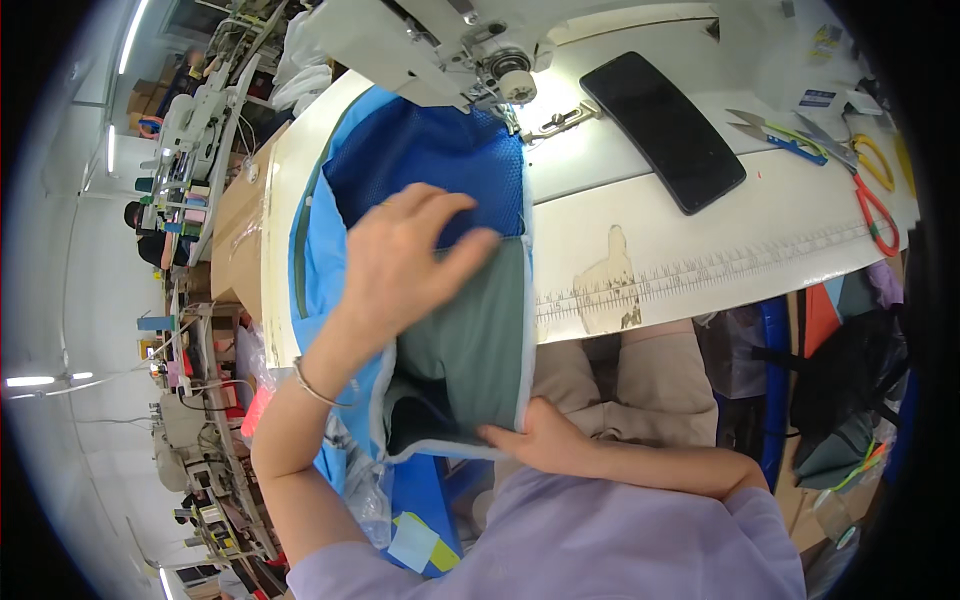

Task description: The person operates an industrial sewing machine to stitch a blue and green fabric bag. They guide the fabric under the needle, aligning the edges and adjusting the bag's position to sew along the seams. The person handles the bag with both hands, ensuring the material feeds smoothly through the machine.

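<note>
A blue bag piece with a blue mesh top (420, 150), a grey-green lower panel (460, 340) and pale bound edges lies beneath the sewing machine's head (470, 50), its upper right edge at the presser foot (507, 117). My left hand (405, 255) is over the left middle of the piece, fingers bent and apart, holding nothing; whether it touches the cloth I cannot tell. My right hand (540, 435) grips the bottom right corner of the piece, which hangs over the table's front edge toward my lap.
A black phone (660, 130), blue-handled snips (795, 145) and red-handled scissors (875, 215) lie on the white table (720, 250), marked with a printed scale. Fabric pieces and a black bag (835, 380) are at the right below it. Other machines (180, 470) line the left side.
</note>
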Motion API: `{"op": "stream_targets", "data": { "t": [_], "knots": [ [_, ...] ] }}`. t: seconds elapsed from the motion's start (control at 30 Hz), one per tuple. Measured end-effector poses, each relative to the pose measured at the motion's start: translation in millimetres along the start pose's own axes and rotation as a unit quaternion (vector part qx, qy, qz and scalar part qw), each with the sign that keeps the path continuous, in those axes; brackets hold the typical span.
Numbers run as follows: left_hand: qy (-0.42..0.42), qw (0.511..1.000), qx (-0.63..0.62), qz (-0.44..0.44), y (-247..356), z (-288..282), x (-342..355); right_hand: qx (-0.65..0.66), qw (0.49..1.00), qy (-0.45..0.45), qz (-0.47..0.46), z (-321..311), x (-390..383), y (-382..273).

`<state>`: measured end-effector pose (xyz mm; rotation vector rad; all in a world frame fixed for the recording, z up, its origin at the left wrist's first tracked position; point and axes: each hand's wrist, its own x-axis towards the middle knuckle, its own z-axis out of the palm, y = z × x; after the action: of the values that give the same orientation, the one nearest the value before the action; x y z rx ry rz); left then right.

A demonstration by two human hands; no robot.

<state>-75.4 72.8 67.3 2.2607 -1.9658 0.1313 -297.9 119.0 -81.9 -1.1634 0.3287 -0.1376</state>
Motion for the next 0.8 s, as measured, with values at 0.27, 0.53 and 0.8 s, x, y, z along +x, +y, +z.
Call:
{"op": "stream_targets", "data": {
  "t": [0.27, 0.53, 0.8],
  "knots": [
    [-0.014, 0.996, -0.074, -0.041, 15.5, 13.7, 6.4, -0.316, 0.939, -0.063, -0.122, -35.0, -10.9, -51.4],
    [0.085, 0.995, -0.023, -0.049, 20.0, 34.5, 7.2, -0.394, 0.882, -0.019, -0.257, -39.7, -2.0, -64.8],
    [0.076, 0.995, -0.017, -0.062, 17.9, 25.8, 4.0, -0.448, 0.854, 0.004, -0.266, -51.6, -5.7, -75.7]
  ]
}}
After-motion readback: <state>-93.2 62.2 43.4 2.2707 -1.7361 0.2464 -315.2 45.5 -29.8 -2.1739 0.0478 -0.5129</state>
